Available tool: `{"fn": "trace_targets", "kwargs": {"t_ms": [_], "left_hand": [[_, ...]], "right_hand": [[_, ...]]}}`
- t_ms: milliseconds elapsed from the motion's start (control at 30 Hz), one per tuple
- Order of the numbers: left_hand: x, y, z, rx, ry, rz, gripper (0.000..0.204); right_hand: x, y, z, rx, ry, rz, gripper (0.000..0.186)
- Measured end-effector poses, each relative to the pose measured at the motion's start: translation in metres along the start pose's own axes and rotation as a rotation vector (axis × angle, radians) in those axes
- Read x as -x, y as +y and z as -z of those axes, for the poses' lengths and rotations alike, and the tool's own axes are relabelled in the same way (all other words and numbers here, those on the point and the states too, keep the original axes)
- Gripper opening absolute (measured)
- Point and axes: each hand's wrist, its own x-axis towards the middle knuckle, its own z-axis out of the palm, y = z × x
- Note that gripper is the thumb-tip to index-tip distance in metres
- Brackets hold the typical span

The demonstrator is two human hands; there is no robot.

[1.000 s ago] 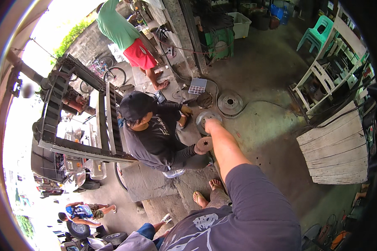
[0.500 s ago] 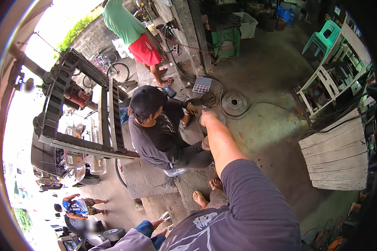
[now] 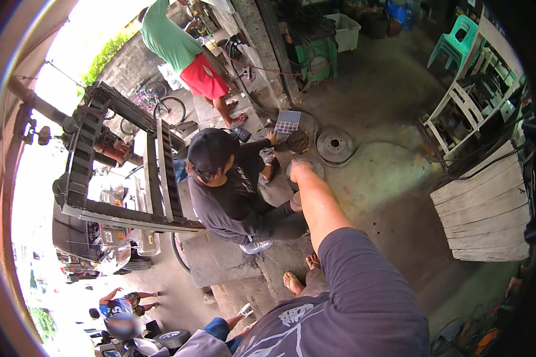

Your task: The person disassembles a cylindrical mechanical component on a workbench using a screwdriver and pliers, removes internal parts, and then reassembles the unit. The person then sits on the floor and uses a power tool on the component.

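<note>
My right arm stretches out from a dark sleeve, and my right hand [image 3: 301, 170] is closed over a round grey metal piece [image 3: 317, 169] on the ground. What its fingers hold, if anything, is hidden. My left hand does not show. Just left of my arm a co-worker [image 3: 220, 184] in a black cap and dark long-sleeved shirt sits low. One hand of that person [image 3: 271, 138] reaches to a compartment case [image 3: 287, 122] with its lid up. The other, gloved hand [image 3: 268, 157] is near my hand. A dark round container [image 3: 298, 141] stands between the case and my hand.
A brake drum [image 3: 335, 146] lies on the floor, a hose around it. Wooden boards [image 3: 485, 205] and a rack [image 3: 458, 119] stand at right. Left is a dark metal frame [image 3: 125, 220]. A person in red shorts [image 3: 202, 76] stands beyond; another person [image 3: 119, 304] is lower left.
The co-worker's hand has moved from beside my hand to the compartment case. My right hand stays closed over the round metal piece. The view has shifted slightly.
</note>
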Motion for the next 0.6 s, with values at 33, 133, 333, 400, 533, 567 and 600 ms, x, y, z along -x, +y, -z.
{"fn": "trace_targets", "kwargs": {"t_ms": [33, 133, 333, 400, 533, 567, 600], "left_hand": [[0.001, 0.0, -0.001, -0.002, 0.001, 0.002, 0.04], [0.001, -0.001, 0.0, -0.003, 0.004, 0.005, 0.04], [0.002, 0.002, -0.001, -0.01, 0.005, 0.004, 0.04], [0.002, 0.003, -0.003, -0.009, 0.003, -0.001, 0.04], [0.002, 0.005, -0.006, -0.015, -0.001, -0.001, 0.04], [0.002, 0.005, -0.007, -0.018, -0.001, -0.002, 0.041], [0.001, 0.006, -0.007, -0.02, -0.003, -0.002, 0.041]], "right_hand": [[0.002, 0.0, 0.0, 0.008, -0.022, -0.011, 0.092], [0.01, 0.0, 0.0, 0.076, -0.039, 0.015, 0.093], [0.013, 0.007, -0.015, -0.013, -0.031, 0.017, 0.095], [0.009, 0.012, -0.023, 0.035, -0.002, 0.033, 0.093], [0.002, 0.025, -0.036, -0.013, 0.033, 0.023, 0.085], [0.001, 0.028, -0.038, -0.022, 0.016, 0.027, 0.084], [0.0, 0.032, -0.04, -0.031, 0.0, 0.031, 0.083]]}}
